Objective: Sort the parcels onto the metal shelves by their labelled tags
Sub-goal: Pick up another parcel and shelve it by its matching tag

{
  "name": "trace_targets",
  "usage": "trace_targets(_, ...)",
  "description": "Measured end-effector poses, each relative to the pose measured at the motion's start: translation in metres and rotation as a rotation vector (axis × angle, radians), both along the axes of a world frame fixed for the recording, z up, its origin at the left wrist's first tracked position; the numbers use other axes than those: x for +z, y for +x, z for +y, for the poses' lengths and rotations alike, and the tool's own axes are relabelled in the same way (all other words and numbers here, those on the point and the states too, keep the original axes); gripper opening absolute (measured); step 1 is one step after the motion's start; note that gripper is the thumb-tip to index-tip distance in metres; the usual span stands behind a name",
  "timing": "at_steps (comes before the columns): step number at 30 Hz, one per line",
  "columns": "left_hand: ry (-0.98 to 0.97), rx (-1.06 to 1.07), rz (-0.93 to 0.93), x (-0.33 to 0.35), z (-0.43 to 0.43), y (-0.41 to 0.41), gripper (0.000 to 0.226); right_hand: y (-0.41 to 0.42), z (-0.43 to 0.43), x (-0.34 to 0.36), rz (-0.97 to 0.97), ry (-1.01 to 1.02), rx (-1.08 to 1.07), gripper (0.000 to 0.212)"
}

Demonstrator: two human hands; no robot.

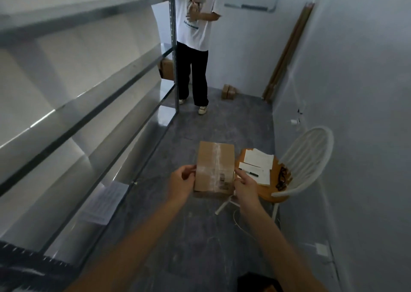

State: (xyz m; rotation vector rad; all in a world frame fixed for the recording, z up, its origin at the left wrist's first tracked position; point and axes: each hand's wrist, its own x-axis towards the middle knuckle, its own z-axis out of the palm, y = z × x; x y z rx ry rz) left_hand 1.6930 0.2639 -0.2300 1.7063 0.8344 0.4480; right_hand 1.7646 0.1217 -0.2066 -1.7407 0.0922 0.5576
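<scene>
I hold a brown cardboard parcel (213, 164) sealed with clear tape, a small printed label near its lower right corner. My left hand (181, 183) grips its left edge and my right hand (245, 185) grips its right edge, index finger stretched along the side. The parcel hangs in front of me above the grey floor. The metal shelves (93, 84) run along my left, their boards bare near me. A sheet of paper (104, 202) lies on the lowest shelf.
Another person in a white shirt (195, 46) stands at the shelves' far end, reaching to an upper shelf. A box (166, 69) sits on a far shelf, small boxes (228, 91) lie on the floor. A white chair (298, 169) with papers, pen and glasses stands right.
</scene>
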Motion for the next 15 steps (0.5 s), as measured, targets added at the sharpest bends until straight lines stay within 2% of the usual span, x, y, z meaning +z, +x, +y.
trace_targets(8, -0.053, -0.007, -0.038, 0.019, -0.006, -0.018, 0.019, -0.013, -0.014, 0.021, -0.072, -0.027, 0.046, 0.035)
trace_targets(15, -0.058, 0.047, -0.03, 0.035, -0.009, -0.033, 0.02, -0.033, -0.015, 0.034, -0.16, 0.066, 0.065, 0.027)
